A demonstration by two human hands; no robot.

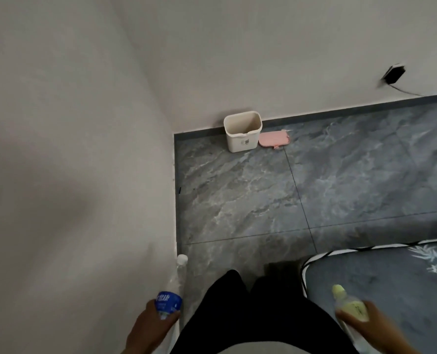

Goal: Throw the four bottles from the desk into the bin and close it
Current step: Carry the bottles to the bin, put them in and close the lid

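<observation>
A cream bin (243, 131) stands open on the floor against the far wall, near the room's corner. Its pink lid (274, 139) lies flat on the tiles just to its right. At the bottom left, my left hand (148, 328) grips a clear bottle with a blue label and a white cap (172, 287), its cap pointing away from me. At the bottom right, my right hand (368, 330) holds a bottle with a yellow-green cap and label (347, 302). Both bottles are far from the bin.
Grey marble-pattern floor tiles (263, 195) stretch between me and the bin. A white wall (71, 149) runs along my left. A grey patterned mattress (391, 282) sits at my right. A black plug with a cable (394, 74) is on the far wall. My dark trouser legs show below.
</observation>
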